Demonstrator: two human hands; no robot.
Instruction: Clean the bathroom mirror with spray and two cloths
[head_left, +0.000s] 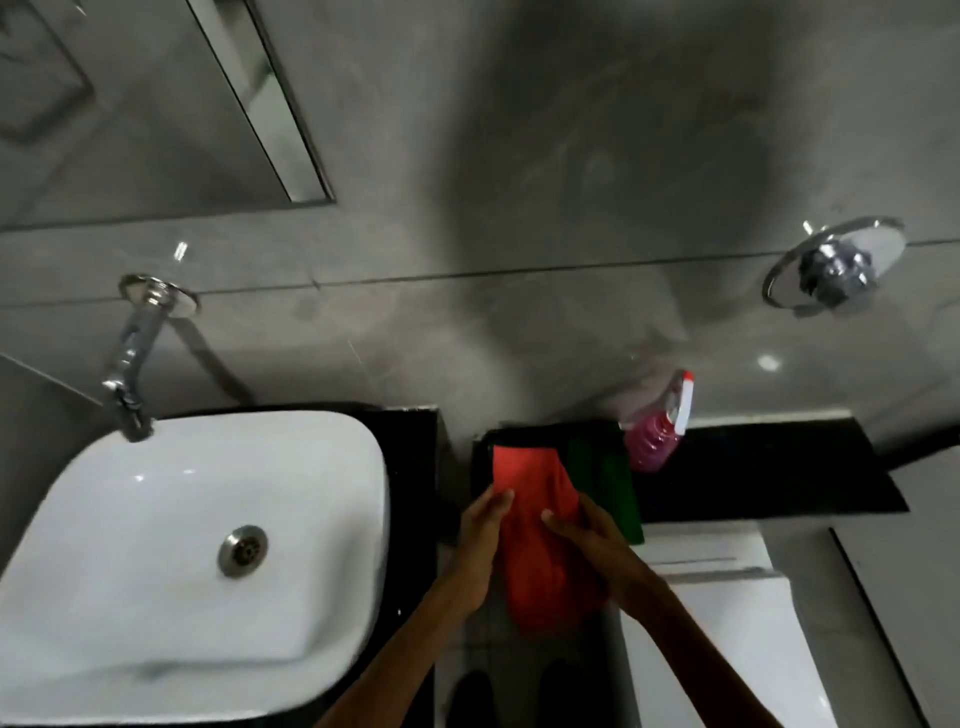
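The red cloth (540, 530) hangs off the front edge of the black tray (480, 467), pinched between the left hand (480, 545) and right hand (597, 540), apparently overlapping a green cloth (602, 478) beside the pink spray bottle (657, 431).

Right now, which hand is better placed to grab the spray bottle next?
Right. The spray bottle stands at the back of the black counter, on the right hand's side, past the green cloth. The left hand would have to cross the red cloth that both hands are on.
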